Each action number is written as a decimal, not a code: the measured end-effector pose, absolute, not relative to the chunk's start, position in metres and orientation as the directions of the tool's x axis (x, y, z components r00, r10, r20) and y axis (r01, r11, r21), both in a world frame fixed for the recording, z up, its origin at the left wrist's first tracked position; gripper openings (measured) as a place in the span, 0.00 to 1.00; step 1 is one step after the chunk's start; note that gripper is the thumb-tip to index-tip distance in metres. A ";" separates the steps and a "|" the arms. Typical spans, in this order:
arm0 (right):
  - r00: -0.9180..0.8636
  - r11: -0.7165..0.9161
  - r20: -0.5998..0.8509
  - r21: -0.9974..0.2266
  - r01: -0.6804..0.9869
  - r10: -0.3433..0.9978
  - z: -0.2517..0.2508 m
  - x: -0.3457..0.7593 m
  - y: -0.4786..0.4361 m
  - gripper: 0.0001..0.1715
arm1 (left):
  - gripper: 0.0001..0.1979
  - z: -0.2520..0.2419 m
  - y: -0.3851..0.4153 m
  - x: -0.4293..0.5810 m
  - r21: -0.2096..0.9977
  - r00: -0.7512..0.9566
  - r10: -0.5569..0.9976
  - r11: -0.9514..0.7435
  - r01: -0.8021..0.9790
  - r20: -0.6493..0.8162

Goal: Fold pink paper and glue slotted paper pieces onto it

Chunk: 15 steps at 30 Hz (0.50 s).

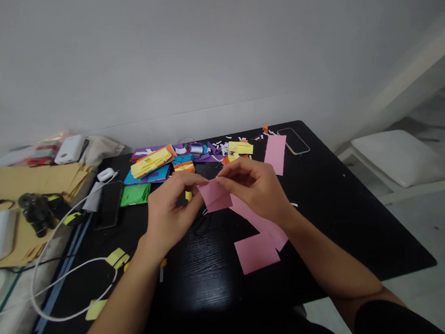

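A small piece of pink paper (216, 196) is held up over the table between both hands. My left hand (173, 205) pinches its upper left edge between thumb and fingers. At the upper right edge, my right hand (256, 185) grips it the same way, fingers bent. The paper seems to have a fold or overlap near the top, partly covered by fingertips. Below my right hand lie a pink sheet (257, 255) and a longer pink strip (272, 230), partly hidden by the wrist. Another pink strip (276, 154) rests beyond that hand.
Stacks of yellow paper (152, 163) and green paper (135, 194) lie at the back of the black table (202, 288), among colored scraps. A phone (109, 204) and a looping white cable (60, 320) are at left. Another phone-shaped item (293, 141) sits back right.
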State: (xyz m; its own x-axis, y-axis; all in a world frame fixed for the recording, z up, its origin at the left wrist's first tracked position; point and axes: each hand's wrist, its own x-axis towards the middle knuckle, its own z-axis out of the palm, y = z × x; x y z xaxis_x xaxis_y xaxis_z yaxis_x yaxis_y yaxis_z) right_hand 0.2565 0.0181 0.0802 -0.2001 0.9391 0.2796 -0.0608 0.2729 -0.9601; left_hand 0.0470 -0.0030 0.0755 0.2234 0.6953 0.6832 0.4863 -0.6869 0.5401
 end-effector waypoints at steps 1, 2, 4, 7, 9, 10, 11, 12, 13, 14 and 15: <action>-0.198 0.275 0.282 -0.960 -0.062 0.939 0.080 0.256 0.018 0.09 | 0.09 0.076 -0.003 0.047 0.526 0.232 0.687 -0.694 0.492 0.688; -0.199 0.279 0.285 -0.959 -0.059 0.938 0.080 0.256 0.019 0.10 | 0.10 0.077 -0.004 0.048 0.514 0.240 0.680 -0.700 0.496 0.693; -0.220 0.295 0.297 -0.955 -0.047 0.929 0.080 0.256 0.019 0.11 | 0.12 0.077 -0.004 0.048 0.494 0.258 0.666 -0.712 0.499 0.700; -0.277 0.325 0.314 -0.946 -0.008 0.908 0.081 0.256 0.018 0.06 | 0.14 0.077 -0.005 0.050 0.481 0.276 0.654 -0.725 0.493 0.704; -0.296 0.339 0.315 -0.940 0.032 0.902 0.081 0.256 0.018 0.04 | 0.13 0.077 -0.005 0.051 0.494 0.277 0.660 -0.724 0.482 0.698; -0.298 0.345 0.316 -0.937 0.050 0.901 0.081 0.256 0.018 0.03 | 0.12 0.077 -0.005 0.051 0.500 0.277 0.664 -0.722 0.479 0.694; -0.298 0.351 0.318 -0.934 0.062 0.900 0.081 0.256 0.018 0.03 | 0.12 0.077 -0.005 0.052 0.501 0.280 0.666 -0.722 0.478 0.692; -0.299 0.356 0.321 -0.932 0.070 0.899 0.080 0.256 0.018 0.03 | 0.11 0.078 -0.005 0.052 0.495 0.285 0.663 -0.724 0.481 0.692; -0.300 0.359 0.323 -0.930 0.074 0.898 0.080 0.256 0.018 0.03 | 0.11 0.079 -0.005 0.052 0.480 0.295 0.654 -0.730 0.486 0.696; -0.298 0.360 0.323 -0.930 0.076 0.898 0.079 0.256 0.019 0.03 | 0.12 0.080 -0.005 0.052 0.462 0.308 0.643 -0.739 0.490 0.701; -0.296 0.357 0.320 -0.931 0.078 0.900 0.079 0.256 0.019 0.04 | 0.12 0.081 -0.005 0.052 0.444 0.321 0.630 -0.749 0.492 0.707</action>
